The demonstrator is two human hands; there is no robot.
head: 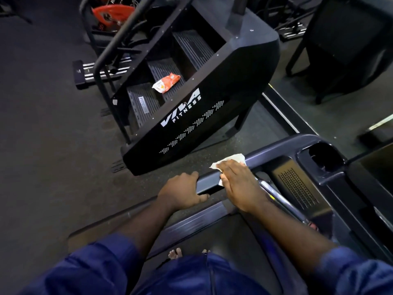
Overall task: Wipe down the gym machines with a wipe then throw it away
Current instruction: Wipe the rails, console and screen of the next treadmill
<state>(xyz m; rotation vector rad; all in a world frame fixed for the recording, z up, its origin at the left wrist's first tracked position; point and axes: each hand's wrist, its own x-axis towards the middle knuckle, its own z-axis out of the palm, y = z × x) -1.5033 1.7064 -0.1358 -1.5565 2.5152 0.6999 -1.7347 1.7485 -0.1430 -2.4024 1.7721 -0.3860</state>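
Looking down from head height, a black stair climber (191,116) marked "VIVA FITNESS" stands at upper left on dark floor. An orange and white wipes packet (167,83) lies on one of its ridged steps. Lower down, the left hand (182,192) grasps the end of a treadmill handrail (209,184), fingers curled over the top and thumb underneath. Just to its right, the right hand (240,184) presses a white wipe (231,159) flat onto the same rail with fairly straight fingers; whether the thumb hooks under is hard to tell. Farther right sits the treadmill console (297,188) with a round cup holder (323,154). Blue sleeves (102,267) fill the bottom edge.
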